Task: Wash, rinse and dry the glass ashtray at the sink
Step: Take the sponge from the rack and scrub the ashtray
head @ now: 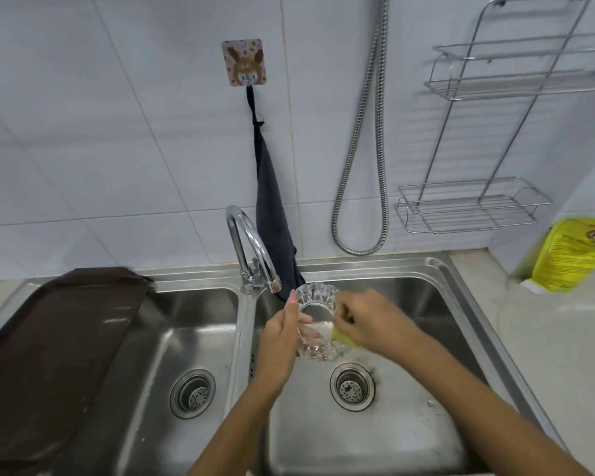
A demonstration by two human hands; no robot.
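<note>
- Setting: a home kitchen.
- Evidence: 2-basin steel sink with tap, white tiled wall, hanging cloth, wire rack.

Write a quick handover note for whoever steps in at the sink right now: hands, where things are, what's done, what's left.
Left hand holds the glass ashtray tilted over the right basin, just below the faucet.
Right hand presses a yellow sponge against the ashtray; foam shows inside it.
Done: washing is under way.
Left: finish scrubbing, rinse, then dry; a dark towel hangs on the wall hook behind the faucet.
</note>
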